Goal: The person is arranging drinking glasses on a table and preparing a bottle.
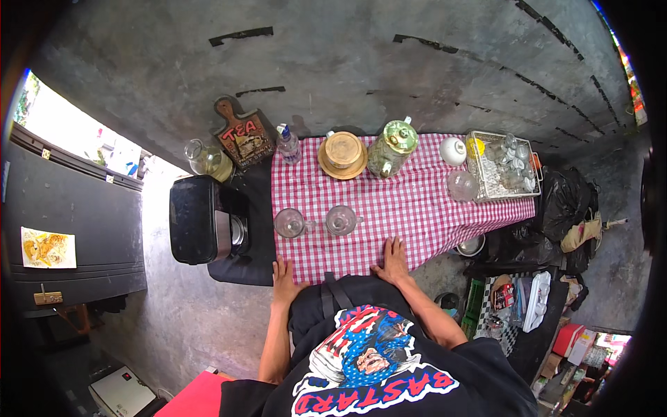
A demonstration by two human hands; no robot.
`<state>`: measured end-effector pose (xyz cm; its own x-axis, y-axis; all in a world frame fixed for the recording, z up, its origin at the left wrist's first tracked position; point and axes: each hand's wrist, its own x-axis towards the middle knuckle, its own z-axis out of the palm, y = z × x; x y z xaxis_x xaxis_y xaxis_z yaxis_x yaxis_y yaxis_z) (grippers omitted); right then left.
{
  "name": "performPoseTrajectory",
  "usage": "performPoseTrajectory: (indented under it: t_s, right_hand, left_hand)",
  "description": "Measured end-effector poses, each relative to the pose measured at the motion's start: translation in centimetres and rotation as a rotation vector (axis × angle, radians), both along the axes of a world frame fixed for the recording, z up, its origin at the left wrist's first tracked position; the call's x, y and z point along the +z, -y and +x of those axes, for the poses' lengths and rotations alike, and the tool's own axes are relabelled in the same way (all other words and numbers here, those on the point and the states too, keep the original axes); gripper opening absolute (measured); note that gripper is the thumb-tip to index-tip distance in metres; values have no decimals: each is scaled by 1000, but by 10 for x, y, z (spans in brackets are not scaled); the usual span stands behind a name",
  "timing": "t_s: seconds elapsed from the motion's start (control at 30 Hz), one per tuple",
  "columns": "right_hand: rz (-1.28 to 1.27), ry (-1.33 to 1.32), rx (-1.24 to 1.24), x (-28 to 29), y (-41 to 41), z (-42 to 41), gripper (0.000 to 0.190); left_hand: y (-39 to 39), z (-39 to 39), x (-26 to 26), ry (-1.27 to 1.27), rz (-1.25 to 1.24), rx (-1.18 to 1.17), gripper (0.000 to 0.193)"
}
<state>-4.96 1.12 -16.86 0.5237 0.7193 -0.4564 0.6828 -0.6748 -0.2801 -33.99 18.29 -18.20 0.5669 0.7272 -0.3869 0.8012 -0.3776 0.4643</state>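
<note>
My left hand rests flat on the front edge of the table, at the left end of a red-and-white checkered tablecloth. Farther right, my right hand lies on the same cloth, fingers pointing away from me. Both hands hold nothing. Beyond them stand two glass mugs, the second mug a little to the right, their handles turned right. At the back are a cup with a wooden lid on a saucer, and a large glass jar with a green lid.
A black countertop appliance, glass carafe, wooden tea sign and bottle stand left. Rightward are a white rounded object, a glass vessel and a wire basket of glassware. Black bags lie beyond.
</note>
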Motion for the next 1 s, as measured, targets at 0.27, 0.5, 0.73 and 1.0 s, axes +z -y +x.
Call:
performPoseTrajectory:
  t_s: [0.27, 0.5, 0.73, 1.0]
  right_hand:
    - [-198, -40, 61, 8, 1, 2, 103]
    - [-227, -85, 49, 29, -6, 7, 89]
    - [-45, -54, 174, 31, -21, 19, 77]
    - [95, -251, 167, 29, 15, 35, 53]
  left_hand:
    - [9, -14, -18, 50, 109, -48, 88]
    - [14, -2, 6, 44, 64, 21, 79]
    - [28, 15, 24, 22, 22, 68, 70]
    - [66, 67, 38, 102, -53, 83, 56]
